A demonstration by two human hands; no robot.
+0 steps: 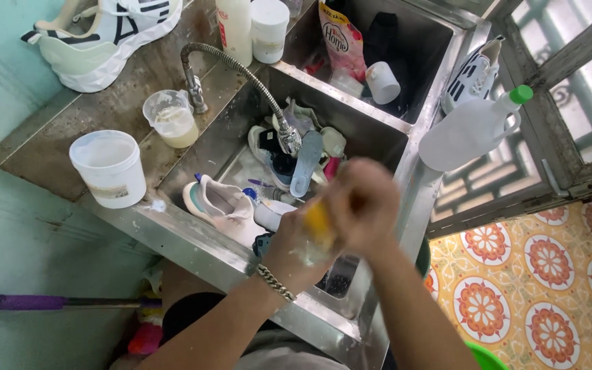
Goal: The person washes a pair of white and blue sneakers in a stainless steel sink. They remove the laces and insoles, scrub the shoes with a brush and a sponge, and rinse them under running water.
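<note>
Both my hands meet over the near edge of a steel sink, blurred by motion. My left hand, with a chain bracelet at the wrist, grips a small yellow object, wet and foamy below. My right hand is closed over the same yellow object from above. What the object is cannot be made out. Under the hands, in the near basin, lie a pale sneaker, a grey-blue insole and other shoe parts. A flexible metal faucet ends above them.
On the counter stand a white tub, a clear cup of cloudy liquid, a white sneaker and two white bottles. The far basin holds a pouch. A white jug sits at the right rim. Patterned floor tiles lie to the right.
</note>
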